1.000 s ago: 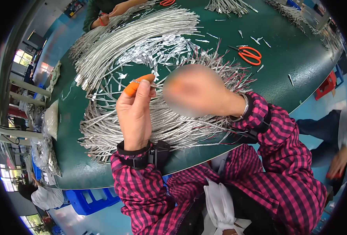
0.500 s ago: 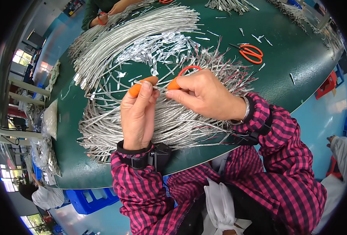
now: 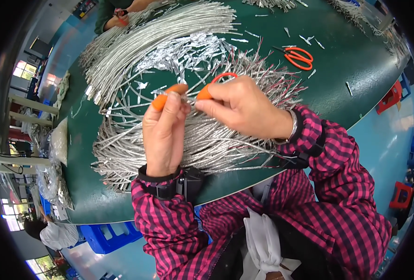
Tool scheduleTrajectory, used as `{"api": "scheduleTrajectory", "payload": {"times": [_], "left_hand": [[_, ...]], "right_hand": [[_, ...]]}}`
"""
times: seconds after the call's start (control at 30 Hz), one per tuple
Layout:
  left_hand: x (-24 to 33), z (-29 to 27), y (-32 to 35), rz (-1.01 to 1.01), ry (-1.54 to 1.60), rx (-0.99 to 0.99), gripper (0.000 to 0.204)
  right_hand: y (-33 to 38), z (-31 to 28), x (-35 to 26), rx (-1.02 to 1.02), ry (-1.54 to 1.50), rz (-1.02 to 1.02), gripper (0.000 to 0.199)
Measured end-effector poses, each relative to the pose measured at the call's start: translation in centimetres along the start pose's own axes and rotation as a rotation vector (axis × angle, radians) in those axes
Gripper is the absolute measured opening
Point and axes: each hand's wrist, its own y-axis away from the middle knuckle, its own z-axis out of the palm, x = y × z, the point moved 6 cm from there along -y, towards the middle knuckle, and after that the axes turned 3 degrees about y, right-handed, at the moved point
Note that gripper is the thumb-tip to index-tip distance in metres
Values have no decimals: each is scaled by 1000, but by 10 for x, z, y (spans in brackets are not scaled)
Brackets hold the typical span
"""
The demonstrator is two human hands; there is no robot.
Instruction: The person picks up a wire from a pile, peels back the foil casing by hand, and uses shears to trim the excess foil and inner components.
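One green table (image 3: 356, 60) fills most of the view, its rounded near edge curving just in front of the person's chest and its right edge dropping off to a blue floor. Two big heaps of silver foil-wrapped cables cover its left and middle: a long bundle (image 3: 160, 37) fanning from far centre down to the left edge, and a nearer tangled pile (image 3: 216, 140) lying directly under the hands. Between them sits one patch of loose foil scraps (image 3: 183, 51), too many to count. The only bare room on the table is the right side, dotted with a few stray foil strips. Two hands work over the near pile. The left hand (image 3: 162, 135) is closed, thumb and fingers pinching a single thin silver cable (image 3: 188, 97), with orange finger covers on the tips. The right hand (image 3: 244, 109) grips a pair of orange-handled scissors (image 3: 214, 84), one loop showing above the knuckles, held right up against the left fingertips at the cable. A second pair of orange scissors (image 3: 298, 57) lies alone on the bare far right of the table. At the far left edge another person's hand (image 3: 118, 18) rests by the long bundle.
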Motion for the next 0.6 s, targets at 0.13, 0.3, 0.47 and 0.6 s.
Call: {"api": "scheduleTrajectory", "payload": {"times": [0.13, 0.3, 0.47, 0.6], "left_hand": [[-2, 5, -4, -6, 89, 24, 19], [-4, 2, 7, 3, -193, 86, 21], [-1, 1, 7, 11, -229, 128, 21], [-1, 3, 6, 8, -219, 133, 19]], "right_hand": [[-4, -6, 6, 71, 41, 4, 10], [7, -6, -3, 148, 161, -11, 12], [5, -4, -13, 187, 411, -178, 15], [8, -2, -16, 218, 525, -295, 16]]}}
